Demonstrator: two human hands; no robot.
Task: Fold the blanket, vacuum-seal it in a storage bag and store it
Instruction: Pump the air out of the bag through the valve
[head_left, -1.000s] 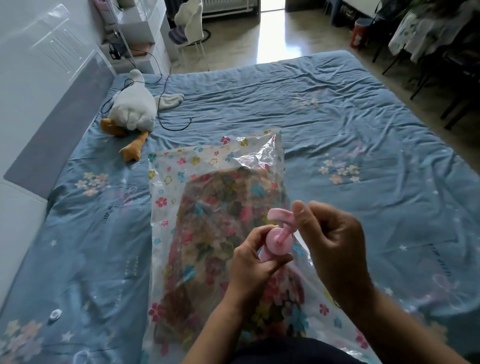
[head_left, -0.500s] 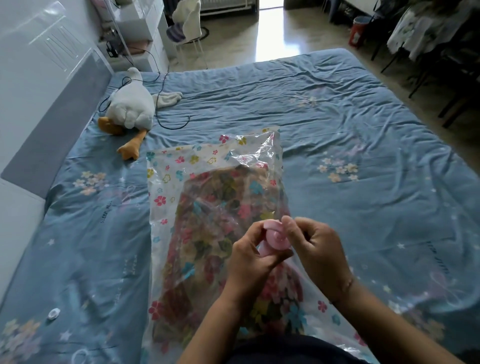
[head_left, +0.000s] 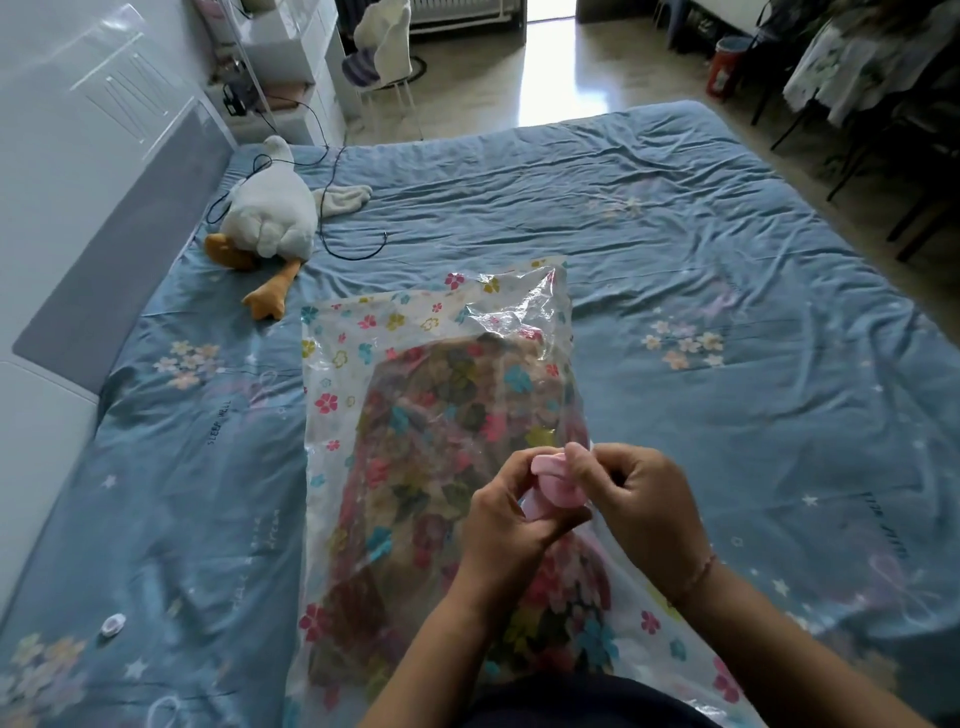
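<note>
A clear storage bag (head_left: 363, 332) printed with small flowers lies on the blue bed sheet (head_left: 727, 364). Inside it is the folded blanket (head_left: 441, 431), brownish with a flower pattern. A pink hand pump (head_left: 553, 480) stands on the bag near its lower right part. My left hand (head_left: 511, 525) grips the pump's body from the left. My right hand (head_left: 631, 493) holds the pump's pink handle from the right, pushed down against the pump top. The pump's base is hidden by my fingers.
A white plush goose (head_left: 270, 218) with orange feet lies at the bed's far left, with a black cable (head_left: 332, 223) beside it. A small white cap (head_left: 112, 623) sits on the sheet at lower left. A headboard (head_left: 119, 249), chair (head_left: 384, 57) and furniture border the bed.
My right hand has pushed the pump handle down from its raised position to the pump's top. My left hand has kept its hold on the pump body.
</note>
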